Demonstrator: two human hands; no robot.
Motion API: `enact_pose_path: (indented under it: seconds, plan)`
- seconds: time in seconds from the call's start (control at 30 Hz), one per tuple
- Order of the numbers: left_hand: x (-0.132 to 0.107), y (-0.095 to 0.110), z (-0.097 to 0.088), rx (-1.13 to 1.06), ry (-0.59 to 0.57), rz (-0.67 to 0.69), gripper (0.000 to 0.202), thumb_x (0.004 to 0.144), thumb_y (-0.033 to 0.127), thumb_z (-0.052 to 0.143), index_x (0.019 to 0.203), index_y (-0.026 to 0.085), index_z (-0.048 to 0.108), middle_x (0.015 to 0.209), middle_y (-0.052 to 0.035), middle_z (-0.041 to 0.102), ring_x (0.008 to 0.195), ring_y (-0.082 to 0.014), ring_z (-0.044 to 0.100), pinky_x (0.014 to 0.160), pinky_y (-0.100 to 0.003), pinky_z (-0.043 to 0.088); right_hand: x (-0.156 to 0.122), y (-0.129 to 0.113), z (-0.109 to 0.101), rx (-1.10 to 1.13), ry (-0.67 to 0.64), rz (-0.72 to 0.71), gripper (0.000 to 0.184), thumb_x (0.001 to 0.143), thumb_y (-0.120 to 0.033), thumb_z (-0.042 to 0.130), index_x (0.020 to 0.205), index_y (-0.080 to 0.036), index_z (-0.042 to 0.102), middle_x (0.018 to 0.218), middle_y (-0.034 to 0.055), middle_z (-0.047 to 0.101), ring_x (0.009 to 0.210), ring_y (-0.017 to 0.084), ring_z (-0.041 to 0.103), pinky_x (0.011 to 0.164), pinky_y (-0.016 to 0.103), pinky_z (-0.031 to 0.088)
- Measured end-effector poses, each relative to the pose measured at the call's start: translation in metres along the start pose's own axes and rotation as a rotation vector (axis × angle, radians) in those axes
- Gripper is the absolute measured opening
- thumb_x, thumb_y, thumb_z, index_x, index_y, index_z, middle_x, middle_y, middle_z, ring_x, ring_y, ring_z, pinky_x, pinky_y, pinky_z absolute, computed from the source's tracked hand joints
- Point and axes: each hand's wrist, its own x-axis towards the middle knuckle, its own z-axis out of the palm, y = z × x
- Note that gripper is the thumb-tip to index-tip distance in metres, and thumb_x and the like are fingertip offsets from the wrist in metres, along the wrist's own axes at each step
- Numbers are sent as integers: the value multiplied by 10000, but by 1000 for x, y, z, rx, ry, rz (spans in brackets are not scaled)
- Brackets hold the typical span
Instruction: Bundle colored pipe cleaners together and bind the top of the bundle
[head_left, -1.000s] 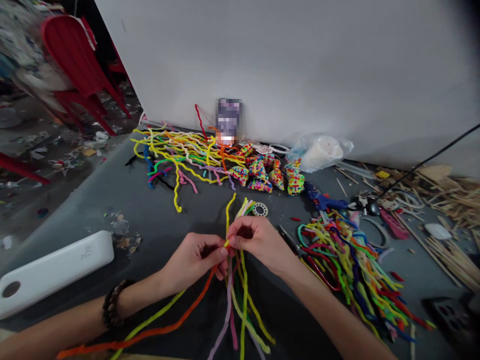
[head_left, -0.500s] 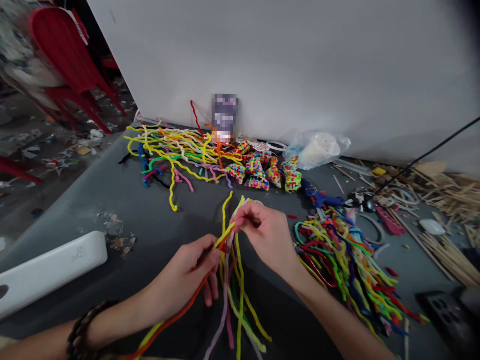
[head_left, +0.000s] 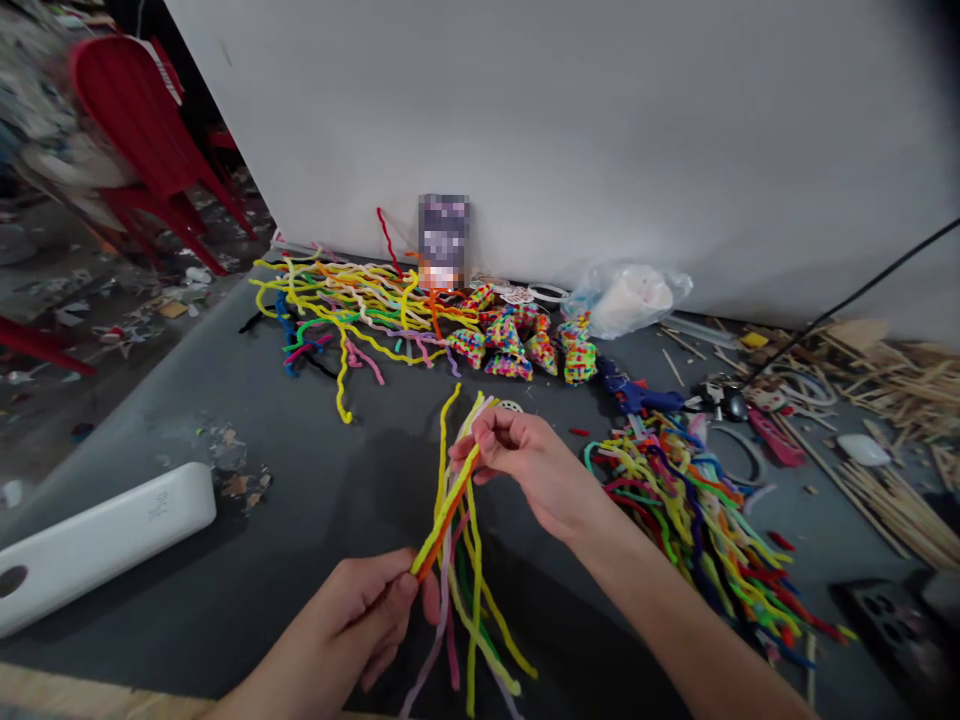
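Observation:
A yellow and an orange pipe cleaner [head_left: 450,512] run side by side, stretched between my two hands. My left hand [head_left: 367,612] pinches them lower down, thumb on top. At their upper end, my right hand [head_left: 525,462] grips them between thumb and bent fingers; the tips are hidden there. Beneath lies a loose bunch of yellow, lilac, pink and green pipe cleaners [head_left: 474,600] on the dark table [head_left: 315,500]. Just behind my right fingers, a pale round piece with holes [head_left: 511,406] shows partly.
Behind lie more pipe cleaners [head_left: 360,290] and several multicoloured woven pieces [head_left: 510,345]. To the right are a blue glue gun [head_left: 637,397], a mixed pipe cleaner pile [head_left: 705,530] and wooden sticks [head_left: 892,500]. A white oblong device [head_left: 112,545] sits at left; a red chair [head_left: 131,120] stands beyond.
My left hand has slid down and left along the yellow and orange pipe cleaners, away from my right hand, so a longer stretch shows between them. My right hand has shifted slightly.

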Motion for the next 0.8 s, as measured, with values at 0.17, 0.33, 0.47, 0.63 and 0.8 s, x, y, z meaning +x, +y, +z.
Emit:
enact_pose_path:
  seconds: [0.17, 0.33, 0.47, 0.63, 0.8]
  plan:
    - [2, -1, 8, -124, -147, -82, 594, 915, 778, 537, 778, 201, 578, 494, 94, 337, 397, -63, 225, 396, -209, 161, -3, 4, 13, 202, -57, 67, 255, 749, -268, 781, 739, -213, 532, 719, -35, 611, 620, 111, 607, 617, 234, 481]
    - [3, -8, 19, -117, 145, 62, 527, 989, 708, 476, 866, 204, 566, 587, 65, 430, 455, -74, 343, 439, -200, 259, 3, -1, 1, 236, 139, -95, 254, 772, -297, 775, 761, -218, 534, 772, -36, 587, 660, 106, 594, 669, 244, 504]
    - [3, -8, 10, -34, 223, 107, 473, 1029, 643, 450, 890, 206, 564, 632, 63, 409, 502, -83, 364, 487, -204, 301, 5, -15, -20, 261, 218, -162, 234, 756, -275, 798, 809, -220, 577, 827, -12, 617, 721, 110, 620, 551, 184, 430]
    - [1, -1, 7, 171, 117, 70, 507, 1043, 614, 393, 787, 208, 556, 540, 59, 374, 477, -100, 306, 481, -238, 225, 2, -17, -17, 398, 182, -87, 268, 655, -134, 762, 722, -213, 515, 736, -26, 545, 624, 83, 531, 409, 170, 271]
    - [-8, -7, 22, 360, 131, 203, 458, 959, 487, 597, 626, 201, 467, 615, 17, 404, 561, -118, 300, 535, -258, 246, 1, -16, -6, 387, 148, -98, 287, 606, -83, 679, 733, -223, 462, 684, -59, 467, 540, 61, 418, 393, 182, 193]
